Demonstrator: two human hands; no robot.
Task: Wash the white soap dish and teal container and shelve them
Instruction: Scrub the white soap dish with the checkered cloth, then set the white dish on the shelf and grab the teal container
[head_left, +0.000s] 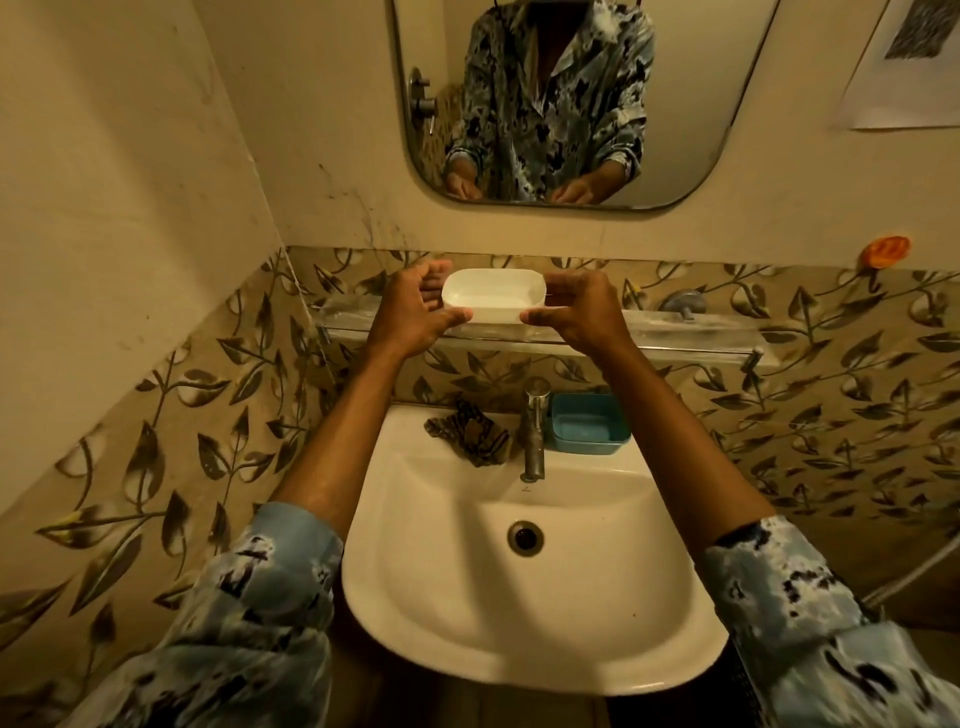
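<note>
The white soap dish (493, 295) is held level at the glass shelf (675, 338) above the sink; whether it rests on the shelf I cannot tell. My left hand (410, 312) grips its left end and my right hand (582, 309) grips its right end. The teal container (588, 423) stands empty on the sink's back ledge, just right of the tap (535, 428), untouched by either hand.
A patterned dark cloth (472, 428) lies on the ledge left of the tap. The white sink (519, 623) with its drain (525, 538) is below my arms. A mirror (561, 104) hangs above the shelf. An orange object (885, 250) sticks to the wall at right.
</note>
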